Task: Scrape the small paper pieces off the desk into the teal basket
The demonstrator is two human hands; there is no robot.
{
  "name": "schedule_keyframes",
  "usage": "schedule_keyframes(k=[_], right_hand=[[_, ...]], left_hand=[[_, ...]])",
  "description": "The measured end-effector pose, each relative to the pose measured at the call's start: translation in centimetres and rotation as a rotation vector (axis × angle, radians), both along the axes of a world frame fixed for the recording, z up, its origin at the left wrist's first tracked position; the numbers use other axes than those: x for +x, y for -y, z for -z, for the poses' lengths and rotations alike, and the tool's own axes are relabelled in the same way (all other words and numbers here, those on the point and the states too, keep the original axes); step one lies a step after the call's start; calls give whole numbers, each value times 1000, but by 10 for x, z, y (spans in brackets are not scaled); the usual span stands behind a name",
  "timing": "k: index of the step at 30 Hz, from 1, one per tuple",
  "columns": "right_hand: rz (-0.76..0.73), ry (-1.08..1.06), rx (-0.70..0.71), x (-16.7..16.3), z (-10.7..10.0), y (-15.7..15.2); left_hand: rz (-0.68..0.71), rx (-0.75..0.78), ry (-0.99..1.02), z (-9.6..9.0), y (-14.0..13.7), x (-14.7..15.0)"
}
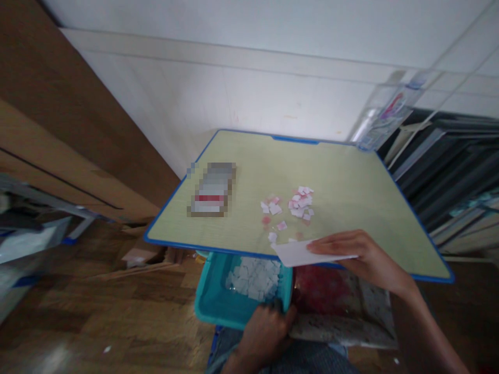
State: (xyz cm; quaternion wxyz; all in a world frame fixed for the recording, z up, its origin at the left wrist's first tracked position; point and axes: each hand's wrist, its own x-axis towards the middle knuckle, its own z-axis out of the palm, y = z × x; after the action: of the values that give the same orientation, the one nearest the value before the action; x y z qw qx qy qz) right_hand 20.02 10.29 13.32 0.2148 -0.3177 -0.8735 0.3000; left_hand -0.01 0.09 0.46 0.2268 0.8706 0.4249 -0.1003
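My right hand (360,254) pinches a white card (298,253) at the table's front edge, its fingers on top. The card's left end reaches toward a few small paper pieces (272,237). More white and pinkish paper scraps (302,201) lie in loose clusters on the table. Below the edge, a teal plastic basin (218,306) holds a heap of white paper pieces (255,279). My left hand (267,330) is closed around the basin's near right rim; its fingertips are partly hidden.
The pale folding table (343,182) has a blue rim. A blurred-out flat object (213,189) lies on its left. A clear bottle (390,117) stands at the back right corner. Dark panels (448,161) lean at right. A red-stained pale item (343,306) sits beside the basin.
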Motion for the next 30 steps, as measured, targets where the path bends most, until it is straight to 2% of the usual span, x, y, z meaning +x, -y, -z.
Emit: schedule_keyframes(k=[6,15,25,30], right_hand=[[83,94,74,17,-3,8],[15,44,93,-11,1,6],[195,144,134,8,4,5],[115,121,153,-3,1,7]], left_hand=[[-8,7,3,1,1,0],[-4,30,12,2,1,0],[6,22,14,2,1,0],[-1,16,17,3,2,0]])
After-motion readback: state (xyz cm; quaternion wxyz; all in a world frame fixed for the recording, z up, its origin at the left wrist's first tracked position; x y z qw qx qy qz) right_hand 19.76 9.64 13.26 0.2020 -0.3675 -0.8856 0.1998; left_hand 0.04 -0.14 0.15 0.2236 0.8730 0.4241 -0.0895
